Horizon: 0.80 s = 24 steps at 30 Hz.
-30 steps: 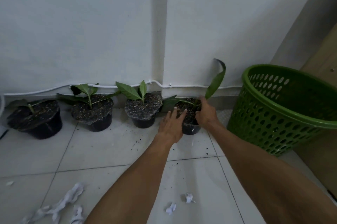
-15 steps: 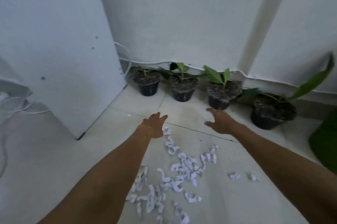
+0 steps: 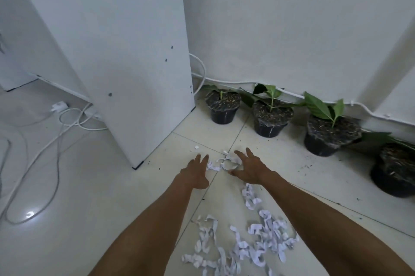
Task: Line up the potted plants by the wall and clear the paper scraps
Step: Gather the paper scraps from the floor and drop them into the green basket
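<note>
- Potted plants lined up along the base of the white wall, four black pots in a row, each just beside the next; the rightmost pot sits a bit further out from the wall and is cut off at the frame edge.
- Tall white cabinet panel standing left of the row, corner down on the tile floor, leftmost pot tucked just beside it.
- White cable looping across the floor on the far left, another one running along the wall behind the pots.
- Paper scraps scattered in a loose pile on the floor between the forearms, thin trail heading up toward the hands.
- Small clump of scraps lying right between both hands.
- Left hand flat and low over the tile, fingers spread, holding nothing, fingertips just beside the clump.
- Right hand spread wide too, fingers curved around the clump's right side, thumb near its lower edge; real contact hard to tell.
- Dark soil crumbs sprinkled on the tile in front of the pots.
</note>
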Each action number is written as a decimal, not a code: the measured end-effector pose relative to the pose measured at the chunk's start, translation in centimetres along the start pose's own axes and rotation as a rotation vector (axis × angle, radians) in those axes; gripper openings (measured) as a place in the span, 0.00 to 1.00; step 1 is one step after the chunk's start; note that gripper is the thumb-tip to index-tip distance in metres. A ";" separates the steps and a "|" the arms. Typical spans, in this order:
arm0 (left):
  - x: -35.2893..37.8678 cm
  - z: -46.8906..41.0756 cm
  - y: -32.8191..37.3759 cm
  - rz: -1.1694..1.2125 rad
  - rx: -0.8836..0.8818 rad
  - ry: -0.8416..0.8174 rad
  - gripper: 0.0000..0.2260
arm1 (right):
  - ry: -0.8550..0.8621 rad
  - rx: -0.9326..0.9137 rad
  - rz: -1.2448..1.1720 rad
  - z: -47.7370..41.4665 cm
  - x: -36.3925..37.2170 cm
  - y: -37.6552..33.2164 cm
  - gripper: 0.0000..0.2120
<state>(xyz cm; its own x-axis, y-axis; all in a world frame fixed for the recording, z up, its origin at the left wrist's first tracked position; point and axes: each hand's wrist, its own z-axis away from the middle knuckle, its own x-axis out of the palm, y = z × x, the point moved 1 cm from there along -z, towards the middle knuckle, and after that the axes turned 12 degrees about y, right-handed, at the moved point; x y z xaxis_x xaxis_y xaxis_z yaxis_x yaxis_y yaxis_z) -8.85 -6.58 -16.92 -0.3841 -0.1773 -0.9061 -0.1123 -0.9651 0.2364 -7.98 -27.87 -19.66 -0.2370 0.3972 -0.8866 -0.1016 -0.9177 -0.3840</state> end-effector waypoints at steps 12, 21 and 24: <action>4.2 2.5 -1.8 -0.127 0.452 0.033 0.49 | -0.091 -0.442 0.148 4.9 2.5 2.0 0.35; 7.2 9.3 -3.3 -0.262 0.576 0.008 0.66 | -0.295 -0.439 0.377 10.7 0.4 1.9 0.54; 8.3 10.5 -2.8 -0.301 0.595 0.042 0.67 | -0.290 -0.464 0.460 11.9 0.7 1.7 0.60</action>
<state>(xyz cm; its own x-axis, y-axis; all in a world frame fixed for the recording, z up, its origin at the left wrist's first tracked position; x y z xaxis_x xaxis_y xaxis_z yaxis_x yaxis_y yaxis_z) -21.33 -3.36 -21.48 -0.2217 0.0645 -0.9730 -0.7001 -0.7050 0.1128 -19.83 -29.19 -17.85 -0.4109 -0.1052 -0.9056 0.4769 -0.8714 -0.1151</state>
